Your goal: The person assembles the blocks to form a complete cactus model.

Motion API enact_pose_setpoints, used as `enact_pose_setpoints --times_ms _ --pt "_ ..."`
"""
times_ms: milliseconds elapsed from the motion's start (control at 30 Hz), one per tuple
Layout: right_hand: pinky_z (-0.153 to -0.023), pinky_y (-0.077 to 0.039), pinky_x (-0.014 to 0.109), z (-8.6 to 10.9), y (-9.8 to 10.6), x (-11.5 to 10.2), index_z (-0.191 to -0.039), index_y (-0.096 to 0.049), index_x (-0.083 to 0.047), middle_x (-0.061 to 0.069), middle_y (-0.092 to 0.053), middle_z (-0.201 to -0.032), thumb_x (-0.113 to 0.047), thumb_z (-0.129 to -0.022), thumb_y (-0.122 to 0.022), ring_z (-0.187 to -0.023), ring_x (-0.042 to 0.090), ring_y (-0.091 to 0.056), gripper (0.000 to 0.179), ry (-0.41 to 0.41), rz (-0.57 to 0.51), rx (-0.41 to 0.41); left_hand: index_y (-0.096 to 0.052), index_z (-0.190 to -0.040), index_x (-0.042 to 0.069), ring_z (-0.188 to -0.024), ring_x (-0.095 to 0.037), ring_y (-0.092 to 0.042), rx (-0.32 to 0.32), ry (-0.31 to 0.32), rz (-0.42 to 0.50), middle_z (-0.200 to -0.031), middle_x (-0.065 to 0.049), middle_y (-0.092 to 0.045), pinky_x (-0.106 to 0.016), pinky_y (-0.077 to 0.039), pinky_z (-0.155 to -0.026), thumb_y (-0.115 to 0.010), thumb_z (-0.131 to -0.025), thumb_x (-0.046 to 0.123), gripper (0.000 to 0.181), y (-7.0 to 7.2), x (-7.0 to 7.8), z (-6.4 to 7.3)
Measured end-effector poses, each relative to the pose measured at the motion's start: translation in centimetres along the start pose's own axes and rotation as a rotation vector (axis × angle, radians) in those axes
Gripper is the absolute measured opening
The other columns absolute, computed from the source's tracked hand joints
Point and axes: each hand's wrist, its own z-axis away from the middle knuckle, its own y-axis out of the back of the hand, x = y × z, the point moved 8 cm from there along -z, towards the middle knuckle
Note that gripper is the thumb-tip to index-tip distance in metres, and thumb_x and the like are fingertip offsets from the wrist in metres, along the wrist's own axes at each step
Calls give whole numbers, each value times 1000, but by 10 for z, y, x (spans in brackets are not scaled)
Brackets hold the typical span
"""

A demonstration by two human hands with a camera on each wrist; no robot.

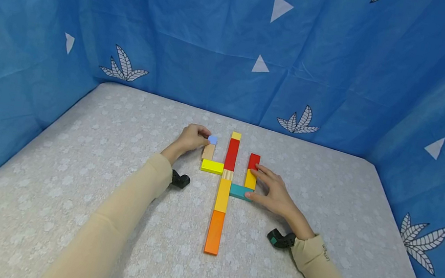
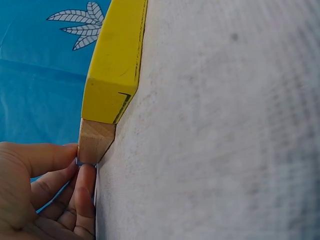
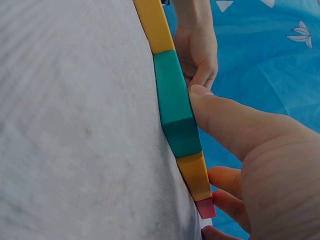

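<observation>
My left hand [image 1: 192,138] pinches a small blue block [image 1: 213,140] at the far end of a natural wood block [image 1: 208,152]. Fingers largely hide the blue block in the left wrist view. A bright yellow block [image 1: 212,167] joins the wood block to a long central row, which includes a long red block [image 1: 231,154]. My right hand [image 1: 274,195] lies with fingers spread along the other branch. Its thumb touches the teal block [image 1: 238,191], and its fingers touch the side of the golden yellow block [image 1: 250,179] and the short red block [image 1: 254,161].
The central row continues toward me with a yellow-orange block [image 1: 223,196] and an orange block [image 1: 214,233]. Black wrist devices [image 1: 281,239] sit by both wrists. A patterned pale cloth [image 1: 157,256] covers the table, and blue curtains [image 1: 207,22] surround its back and sides.
</observation>
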Motion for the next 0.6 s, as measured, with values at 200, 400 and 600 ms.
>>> enact_pose_setpoints --times_ms 200,400,600 --pt "-116 -11 66 -1 -1 1 -145 -48 -8 14 -34 -157 -34 -83 -77 -144 39 -28 73 4 0 1 -63 -123 0 -105 -27 -58 8 -25 -21 -123 -17 -62 -35 -50 -90 -61 -93 8 32 2 0 0" --pt "-116 -11 66 -2 -1 2 -145 -48 -8 14 -34 -157 -33 -83 -77 -144 39 -28 73 7 1 0 -62 -125 0 -109 -29 -59 24 -30 -31 -122 -17 -63 -38 -50 -94 -61 -94 9 32 3 0 -1" --pt "-114 -20 66 -4 -2 2 -145 -48 -9 14 -34 -157 -33 -83 -77 -144 39 -29 73 -1 11 -7 -60 -128 1 -113 -30 -59 22 -53 -93 -126 -18 -61 -38 -52 -92 -59 -96 13 34 11 3 6"
